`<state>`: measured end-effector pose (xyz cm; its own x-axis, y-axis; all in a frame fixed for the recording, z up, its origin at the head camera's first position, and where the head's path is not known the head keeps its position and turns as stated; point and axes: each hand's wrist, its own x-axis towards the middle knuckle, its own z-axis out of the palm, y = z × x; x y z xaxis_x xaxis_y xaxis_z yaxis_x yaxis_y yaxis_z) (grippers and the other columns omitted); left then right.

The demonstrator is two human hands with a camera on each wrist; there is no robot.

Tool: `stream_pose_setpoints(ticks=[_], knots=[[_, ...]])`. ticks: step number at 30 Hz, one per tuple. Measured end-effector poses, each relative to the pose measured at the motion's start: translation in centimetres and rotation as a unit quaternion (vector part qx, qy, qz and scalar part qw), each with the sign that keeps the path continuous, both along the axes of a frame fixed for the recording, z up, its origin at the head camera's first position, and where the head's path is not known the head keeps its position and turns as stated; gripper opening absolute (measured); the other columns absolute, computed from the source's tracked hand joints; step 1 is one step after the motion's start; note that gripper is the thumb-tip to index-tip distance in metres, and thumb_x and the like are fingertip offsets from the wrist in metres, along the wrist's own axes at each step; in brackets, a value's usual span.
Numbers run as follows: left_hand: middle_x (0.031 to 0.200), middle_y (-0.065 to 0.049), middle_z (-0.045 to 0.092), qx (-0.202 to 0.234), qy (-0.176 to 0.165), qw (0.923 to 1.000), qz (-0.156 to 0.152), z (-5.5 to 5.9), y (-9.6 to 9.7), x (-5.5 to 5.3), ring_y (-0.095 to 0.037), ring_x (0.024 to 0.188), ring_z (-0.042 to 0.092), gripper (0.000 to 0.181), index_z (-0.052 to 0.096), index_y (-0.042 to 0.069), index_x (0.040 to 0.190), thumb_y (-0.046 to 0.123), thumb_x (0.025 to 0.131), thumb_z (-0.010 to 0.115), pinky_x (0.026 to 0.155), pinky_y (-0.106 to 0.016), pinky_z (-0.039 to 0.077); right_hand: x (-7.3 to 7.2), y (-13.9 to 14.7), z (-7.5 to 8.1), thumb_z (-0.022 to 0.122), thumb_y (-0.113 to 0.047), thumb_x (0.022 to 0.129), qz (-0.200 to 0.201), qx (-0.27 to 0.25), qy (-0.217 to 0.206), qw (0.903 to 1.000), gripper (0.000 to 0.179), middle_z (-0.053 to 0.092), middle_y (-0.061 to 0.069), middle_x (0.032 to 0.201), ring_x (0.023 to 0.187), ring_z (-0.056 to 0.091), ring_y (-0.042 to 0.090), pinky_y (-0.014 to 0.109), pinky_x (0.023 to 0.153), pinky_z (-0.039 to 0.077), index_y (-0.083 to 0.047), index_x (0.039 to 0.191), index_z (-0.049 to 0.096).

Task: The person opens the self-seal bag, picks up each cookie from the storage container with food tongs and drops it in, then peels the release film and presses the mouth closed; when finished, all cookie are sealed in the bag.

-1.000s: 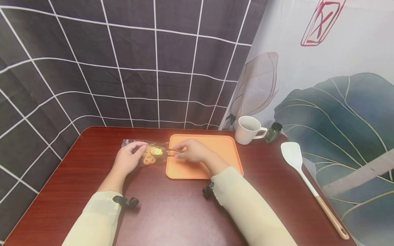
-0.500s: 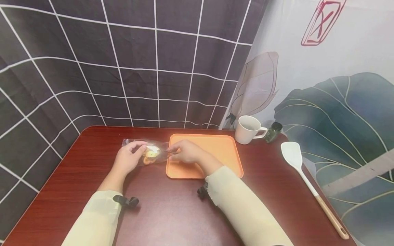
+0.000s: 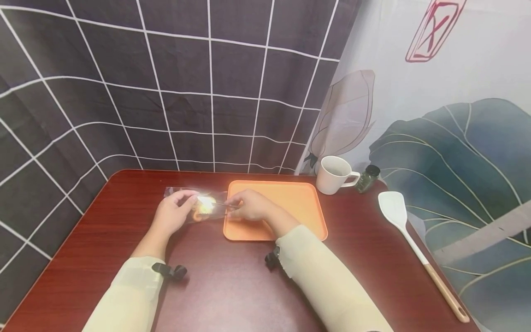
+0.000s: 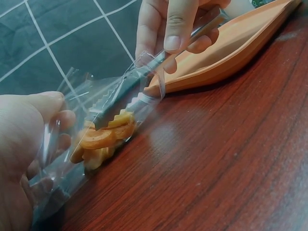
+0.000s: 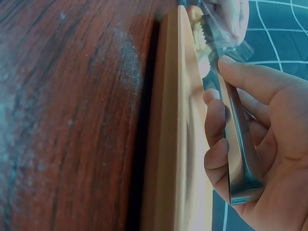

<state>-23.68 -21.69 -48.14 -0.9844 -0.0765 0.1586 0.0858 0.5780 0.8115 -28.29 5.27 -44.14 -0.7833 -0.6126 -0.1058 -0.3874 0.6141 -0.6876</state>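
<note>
My left hand (image 3: 175,213) grips the left end of a clear plastic bag (image 4: 53,195), thumb on top. Inside the bag lie several golden-brown cookies (image 4: 102,137), washed out by glare in the head view. From the other side my right hand (image 3: 254,205) pinches metal tongs (image 5: 237,139) between thumb and fingers. In the left wrist view the arms of the tongs reach through the bag's open end, their tips right at the cookies. The right hand is over the left part of an orange tray (image 3: 290,198), whose edge meets the bag's mouth.
A white mug (image 3: 332,177) stands behind the tray's right corner, beside a small dark-capped jar (image 3: 368,179). Along the right table edge lies a white spatula (image 3: 408,237) with a wooden handle. Grid-patterned cloth (image 3: 178,92) hangs behind the red-brown table (image 3: 224,281).
My right hand has moved slightly left, taking the tongs deeper into the bag. The cookies have shifted, with more glare on them. My left hand stays where it was.
</note>
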Motion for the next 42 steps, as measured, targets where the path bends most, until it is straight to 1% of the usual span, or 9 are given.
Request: stream_pose_setpoints(ticks=[5, 11, 15, 17, 23, 26, 31, 37, 42], knots=[[0.123, -0.018, 0.078, -0.002, 0.004, 1.0000, 0.000, -0.1, 0.0, 0.0, -0.037, 0.119, 0.069, 0.035, 0.074, 0.010, 0.130, 0.035, 0.108, 0.063, 0.107, -0.054, 0.050, 0.1, 0.4, -0.2, 0.084, -0.023, 0.093, -0.013, 0.000, 0.006, 0.9999, 0.041, 0.078, 0.004, 0.131, 0.122, 0.072, 0.019, 0.037, 0.107, 0.056, -0.013, 0.132, 0.076], [0.126, -0.017, 0.078, -0.005, 0.006, 1.0000, 0.000, -0.1, 0.0, -0.1, -0.036, 0.118, 0.070, 0.034, 0.075, 0.011, 0.129, 0.035, 0.109, 0.063, 0.103, -0.051, 0.051, 0.5, 1.4, -0.3, 0.084, -0.022, 0.092, -0.040, -0.016, -0.009, 0.9990, 0.042, 0.080, 0.006, 0.124, 0.096, 0.075, 0.014, 0.030, 0.085, 0.062, -0.012, 0.132, 0.076], [0.127, -0.018, 0.077, -0.003, 0.004, 1.0000, -0.001, 0.0, 0.1, -0.1, -0.037, 0.118, 0.071, 0.034, 0.075, 0.010, 0.128, 0.034, 0.109, 0.062, 0.103, -0.051, 0.052, 0.8, 2.7, -0.4, 0.085, -0.024, 0.092, -0.066, -0.017, 0.000, 0.9977, 0.041, 0.080, 0.003, 0.124, 0.114, 0.073, 0.019, 0.038, 0.100, 0.058, -0.016, 0.130, 0.077], [0.127, -0.018, 0.077, -0.001, 0.002, 1.0000, 0.000, 0.0, 0.1, -0.1, -0.037, 0.120, 0.071, 0.033, 0.075, 0.010, 0.128, 0.034, 0.109, 0.062, 0.104, -0.051, 0.052, 1.1, 3.4, -0.2, 0.085, -0.026, 0.092, -0.077, -0.017, 0.010, 0.9969, 0.041, 0.079, 0.002, 0.128, 0.117, 0.071, 0.018, 0.038, 0.101, 0.057, -0.018, 0.131, 0.077], [0.126, -0.018, 0.078, 0.002, 0.004, 1.0000, 0.001, 0.0, 0.2, -0.1, -0.037, 0.119, 0.071, 0.034, 0.076, 0.010, 0.128, 0.035, 0.109, 0.062, 0.103, -0.050, 0.052, 2.2, 5.8, 0.3, 0.084, -0.025, 0.092, -0.097, -0.053, -0.009, 0.9938, 0.044, 0.078, 0.009, 0.126, 0.077, 0.072, 0.019, 0.032, 0.067, 0.060, -0.017, 0.134, 0.075], [0.126, -0.018, 0.078, 0.002, 0.004, 1.0000, 0.002, -0.1, 0.1, -0.1, -0.037, 0.120, 0.071, 0.034, 0.075, 0.010, 0.129, 0.035, 0.109, 0.063, 0.104, -0.050, 0.052, 2.8, 7.2, 0.6, 0.082, -0.024, 0.094, -0.103, -0.074, -0.014, 0.9918, 0.045, 0.078, 0.012, 0.125, 0.070, 0.072, 0.021, 0.032, 0.061, 0.059, -0.016, 0.138, 0.072], [0.125, -0.017, 0.078, 0.003, 0.003, 1.0000, 0.001, -0.2, 0.1, -0.1, -0.035, 0.119, 0.070, 0.035, 0.075, 0.011, 0.129, 0.036, 0.109, 0.063, 0.103, -0.049, 0.052, 3.7, 9.4, 1.0, 0.081, -0.027, 0.094, -0.125, -0.071, 0.022, 0.9894, 0.045, 0.080, 0.008, 0.121, 0.079, 0.070, 0.014, 0.031, 0.070, 0.057, -0.018, 0.138, 0.073], [0.125, -0.016, 0.078, 0.003, 0.004, 1.0000, -0.001, 0.0, 0.1, 0.0, -0.033, 0.116, 0.070, 0.035, 0.076, 0.011, 0.129, 0.037, 0.109, 0.062, 0.099, -0.045, 0.053, 4.5, 12.4, 1.4, 0.082, -0.027, 0.094, -0.149, -0.081, 0.028, 0.9852, 0.046, 0.079, 0.011, 0.121, 0.081, 0.069, 0.015, 0.032, 0.072, 0.056, -0.017, 0.138, 0.073], [0.125, -0.016, 0.078, 0.002, 0.003, 1.0000, -0.001, -0.1, 0.1, 0.0, -0.033, 0.117, 0.070, 0.036, 0.075, 0.011, 0.130, 0.037, 0.109, 0.062, 0.099, -0.045, 0.052, 4.8, 15.3, 1.3, 0.083, -0.033, 0.093, -0.177, -0.063, 0.061, 0.9803, 0.045, 0.081, 0.008, 0.118, 0.079, 0.069, 0.015, 0.031, 0.074, 0.056, -0.020, 0.135, 0.074]])
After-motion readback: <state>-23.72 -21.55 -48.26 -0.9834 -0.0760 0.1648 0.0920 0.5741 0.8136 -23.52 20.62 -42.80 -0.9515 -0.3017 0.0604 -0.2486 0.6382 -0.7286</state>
